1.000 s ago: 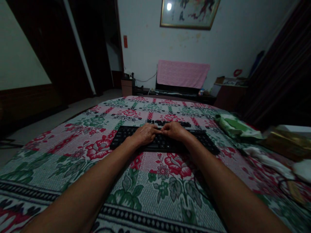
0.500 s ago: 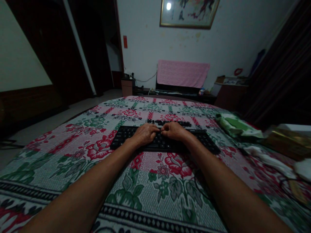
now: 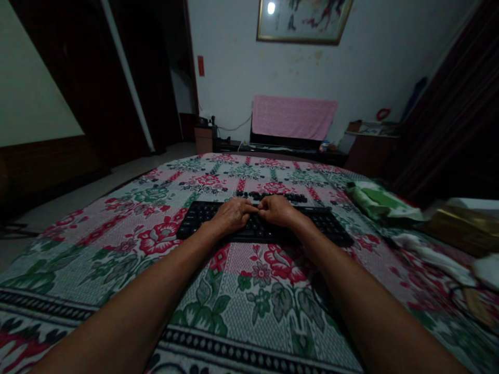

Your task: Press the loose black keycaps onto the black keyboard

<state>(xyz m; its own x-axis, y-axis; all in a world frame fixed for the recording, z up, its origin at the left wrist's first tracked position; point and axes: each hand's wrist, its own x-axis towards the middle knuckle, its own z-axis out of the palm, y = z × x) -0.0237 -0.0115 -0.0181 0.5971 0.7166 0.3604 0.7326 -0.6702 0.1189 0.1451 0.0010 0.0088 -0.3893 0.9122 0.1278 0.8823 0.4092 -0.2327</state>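
Note:
A black computer keyboard [image 3: 198, 213] lies lengthwise across the patterned cloth, its middle partly covered by both hands. My left hand [image 3: 233, 214] rests over the keys left of centre, fingers bent together and index finger reaching right. From the other side my right hand [image 3: 276, 209] comes down on the keyboard with thumb and fingers pinched. The fingertips of both hands meet at the upper middle keys; whatever is between them is too small to make out. Just behind the keyboard, a row of small black loose keycaps [image 3: 295, 198] sits on the cloth.
A floral cloth [image 3: 241, 171] covers the wide surface. On the right are a green-and-white soft packet [image 3: 384, 202], a gold box [image 3: 463, 226], a crumpled white cloth [image 3: 432, 255] and a dark cable [image 3: 317, 293] near my right forearm. A pink towel [image 3: 294, 117] hangs beyond the far edge.
Both hands stay at the same spot on the keyboard, with only a slight shift of the fingertips. The keyboard and keycaps have not visibly moved.

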